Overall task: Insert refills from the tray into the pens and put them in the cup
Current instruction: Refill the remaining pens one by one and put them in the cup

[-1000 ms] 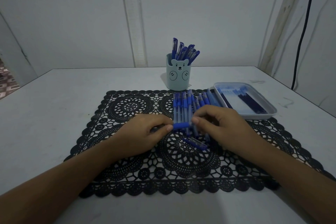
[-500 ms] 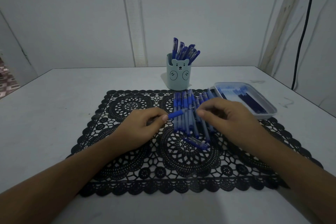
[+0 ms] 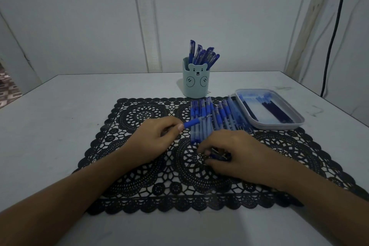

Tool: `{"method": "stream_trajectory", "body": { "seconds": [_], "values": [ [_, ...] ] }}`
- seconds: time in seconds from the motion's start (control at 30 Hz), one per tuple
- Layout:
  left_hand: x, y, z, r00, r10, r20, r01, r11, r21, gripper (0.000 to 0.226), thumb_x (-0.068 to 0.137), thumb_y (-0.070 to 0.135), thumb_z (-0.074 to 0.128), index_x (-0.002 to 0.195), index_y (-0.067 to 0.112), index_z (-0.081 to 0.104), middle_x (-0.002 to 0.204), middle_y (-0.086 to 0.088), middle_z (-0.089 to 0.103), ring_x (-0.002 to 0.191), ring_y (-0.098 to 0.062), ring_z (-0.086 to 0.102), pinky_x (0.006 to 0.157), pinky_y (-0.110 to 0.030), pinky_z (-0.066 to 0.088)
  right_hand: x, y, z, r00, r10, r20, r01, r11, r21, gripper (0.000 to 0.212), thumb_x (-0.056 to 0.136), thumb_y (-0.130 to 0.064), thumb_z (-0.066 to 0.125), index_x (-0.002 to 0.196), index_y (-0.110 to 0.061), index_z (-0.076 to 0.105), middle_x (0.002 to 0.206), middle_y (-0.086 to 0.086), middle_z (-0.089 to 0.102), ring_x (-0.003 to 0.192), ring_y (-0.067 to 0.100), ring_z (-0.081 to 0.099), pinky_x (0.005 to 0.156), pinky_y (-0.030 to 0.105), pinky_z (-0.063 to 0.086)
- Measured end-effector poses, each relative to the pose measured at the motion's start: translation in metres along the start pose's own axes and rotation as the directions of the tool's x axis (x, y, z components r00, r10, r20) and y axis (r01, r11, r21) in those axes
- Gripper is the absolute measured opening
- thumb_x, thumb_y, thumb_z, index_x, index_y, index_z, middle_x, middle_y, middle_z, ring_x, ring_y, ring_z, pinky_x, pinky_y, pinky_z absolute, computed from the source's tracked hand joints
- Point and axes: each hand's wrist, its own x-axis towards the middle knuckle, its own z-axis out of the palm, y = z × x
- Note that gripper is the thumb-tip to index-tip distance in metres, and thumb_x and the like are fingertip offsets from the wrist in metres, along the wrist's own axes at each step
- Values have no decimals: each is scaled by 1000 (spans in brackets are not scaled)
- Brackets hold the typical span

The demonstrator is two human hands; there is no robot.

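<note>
My left hand [image 3: 153, 140] grips a blue pen [image 3: 194, 123] whose tip points up and to the right over the row of pens. My right hand [image 3: 231, 152] is lower on the mat, its fingers curled round a dark blue pen cap [image 3: 218, 156] lying there. Several blue pens [image 3: 211, 120] lie side by side on the black lace mat [image 3: 139, 175]. A pale blue bear cup [image 3: 196, 81] behind them holds several pens. The tray [image 3: 299, 124] at the right holds dark refills [image 3: 276, 112].
The white table [image 3: 60, 116] ends at a wall close behind the cup. A black cable [image 3: 333, 36] hangs down the wall at the far right. The table's left edge borders a patterned floor [image 3: 8, 90].
My right hand has let go of the pen's tip end and dropped toward me onto the cap on the mat. My left hand has kept the pen, now angled up to the right.
</note>
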Motion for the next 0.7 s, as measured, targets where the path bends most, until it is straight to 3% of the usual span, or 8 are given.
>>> {"method": "stream_trajectory", "body": {
  "seconds": [0.13,0.27,0.37,0.53,0.63,0.7],
  "values": [
    [0,0,0,1000,8,1,-8,1000,-3,12,93,16,50,90,22,60,52,12,50,50,-1,48,44,-10,33,1,3,-5,987,74,-144,-61,994,92,7,86,-21,60,90,-24,65,79,-22,56,79,-8,54,72,5,41],
    [-1,-1,0,999,47,25,-48,999,20,12,94,23,48,91,24,59,60,24,55,52,0,48,47,-9,34,2,5,-11,866,307,-395,-184,929,320,2,87,-23,57,87,-24,59,70,-10,58,65,-3,54,60,7,40],
    [-2,-1,1,995,92,44,-96,992,78,19,89,32,44,92,25,61,55,19,49,56,2,48,51,-10,36,3,3,-9,890,342,-301,-233,910,343,20,82,-31,61,101,-28,60,79,-12,61,74,-2,55,64,6,42],
    [-3,-1,1,992,98,82,-108,985,135,15,93,25,49,97,23,63,63,21,50,64,5,50,57,-9,37,5,2,-9,896,372,-244,-282,899,335,16,84,-18,62,82,-33,63,69,-11,61,61,-5,53,57,7,40],
    [-2,-2,1,995,86,48,-91,991,99,12,93,26,48,93,27,60,60,18,50,58,2,49,52,-10,37,4,13,-19,840,475,-262,-349,843,408,15,87,-15,58,79,-27,63,68,-6,60,57,-2,51,55,10,44],
    [-1,-4,1,998,58,9,-59,996,67,11,93,22,49,91,27,59,59,15,51,55,0,49,49,-11,36,4,26,-25,746,590,-311,-351,744,569,16,90,-12,52,78,-20,60,69,-2,60,58,3,53,56,18,46]
  ]
}}
